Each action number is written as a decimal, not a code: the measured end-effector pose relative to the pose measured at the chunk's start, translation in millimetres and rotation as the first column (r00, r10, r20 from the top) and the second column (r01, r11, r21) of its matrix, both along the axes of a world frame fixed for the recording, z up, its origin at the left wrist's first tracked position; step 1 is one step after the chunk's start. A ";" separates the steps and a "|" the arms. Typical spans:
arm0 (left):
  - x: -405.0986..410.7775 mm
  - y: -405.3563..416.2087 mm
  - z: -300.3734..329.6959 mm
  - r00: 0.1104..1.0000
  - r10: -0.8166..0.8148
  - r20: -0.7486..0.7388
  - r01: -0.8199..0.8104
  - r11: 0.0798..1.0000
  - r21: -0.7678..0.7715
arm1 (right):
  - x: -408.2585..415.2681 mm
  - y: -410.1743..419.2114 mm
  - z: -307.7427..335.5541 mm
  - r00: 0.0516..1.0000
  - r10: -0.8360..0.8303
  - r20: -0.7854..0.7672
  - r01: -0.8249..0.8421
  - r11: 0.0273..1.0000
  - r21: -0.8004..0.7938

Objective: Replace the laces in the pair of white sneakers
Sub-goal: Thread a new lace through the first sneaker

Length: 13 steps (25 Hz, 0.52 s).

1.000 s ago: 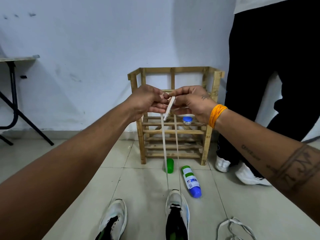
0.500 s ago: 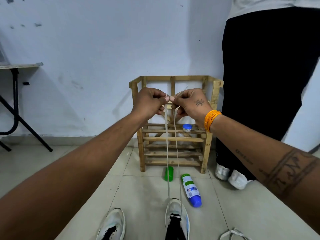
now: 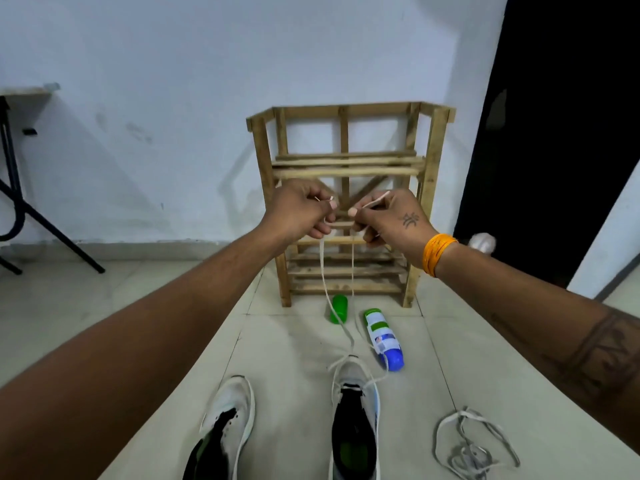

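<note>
Wooden rack (image 3: 349,202) against the white wall (image 3: 173,81), standing on the tiled floor (image 3: 138,306); a folding table (image 3: 20,95) at far left. Both forearms extend forward and slightly upward, meeting in front of the rack at mid-height. Left hand (image 3: 299,209) and right hand (image 3: 391,218), knuckles outward and fingers curled, each pinch one end of a white lace (image 3: 323,268) between thumb and forefinger, hands near but apart. The two lace strands hang down to the toe of the right sneaker (image 3: 355,410), through whose front eyelets they pass. The left sneaker (image 3: 228,420) lies beside it, unlaced. A loose lace (image 3: 467,445) is heaped on the floor at right. A spray can (image 3: 382,337) lies beside a green cap (image 3: 338,308).
</note>
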State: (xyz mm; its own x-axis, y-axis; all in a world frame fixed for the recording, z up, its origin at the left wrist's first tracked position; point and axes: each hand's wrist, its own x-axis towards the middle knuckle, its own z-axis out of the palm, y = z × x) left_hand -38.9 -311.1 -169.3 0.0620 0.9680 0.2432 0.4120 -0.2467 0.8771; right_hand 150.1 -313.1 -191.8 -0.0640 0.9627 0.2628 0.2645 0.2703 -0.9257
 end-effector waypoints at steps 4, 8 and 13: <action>-1.8 -3.9 -87.6 0.996 0.005 -0.093 -0.015 0.994 -0.112 | 14.2 -9.2 -90.2 1.000 -0.002 0.010 0.003 0.993 -0.118; -15.3 -13.2 -192.3 0.977 -0.034 -0.208 -0.007 0.981 -0.193 | 27.9 -32.4 -194.0 1.000 0.004 0.000 -0.004 0.953 -0.302; -22.3 -26.3 -307.8 0.933 -0.016 -0.359 -0.104 0.944 -0.313 | 36.0 -63.4 -297.7 0.992 -0.005 0.129 0.064 0.888 -0.456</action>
State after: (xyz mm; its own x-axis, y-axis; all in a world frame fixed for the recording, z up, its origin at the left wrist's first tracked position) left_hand -61.3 -337.4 -477.1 0.0406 0.9929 -0.1115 0.7120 0.0496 0.7005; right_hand 186.1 -376.5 -489.5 -0.0316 0.9759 -0.2159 0.3836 -0.1876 -0.9042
